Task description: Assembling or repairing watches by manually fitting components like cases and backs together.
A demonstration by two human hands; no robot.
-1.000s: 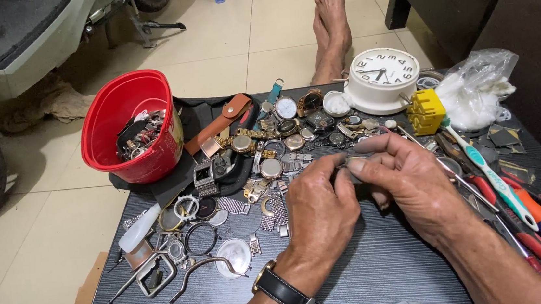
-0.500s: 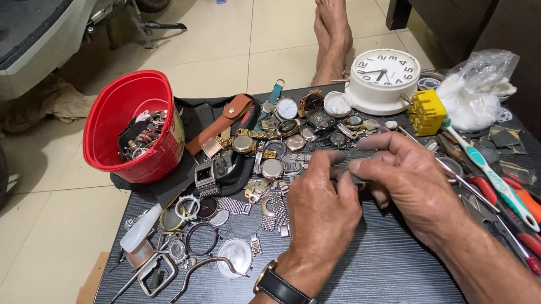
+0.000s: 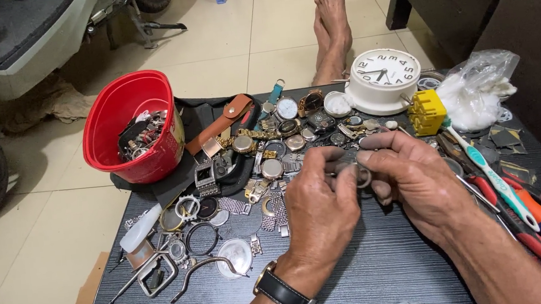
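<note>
Both hands have risen slightly off the desk point(image 3: 385, 272): left hand point(image 3: 320, 209) and right hand point(image 3: 413, 178) now pinch a small metal watch part point(image 3: 362, 175) between fingertips, inspection ongoing.

Even, soft daylight; sharp focus; slight wide-angle edge distortion.

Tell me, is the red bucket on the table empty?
No, the red bucket holds a heap of dark and metallic watch parts.

Clear plastic bag point(image 3: 477, 88) beside yellow block point(image 3: 428, 111).
</note>
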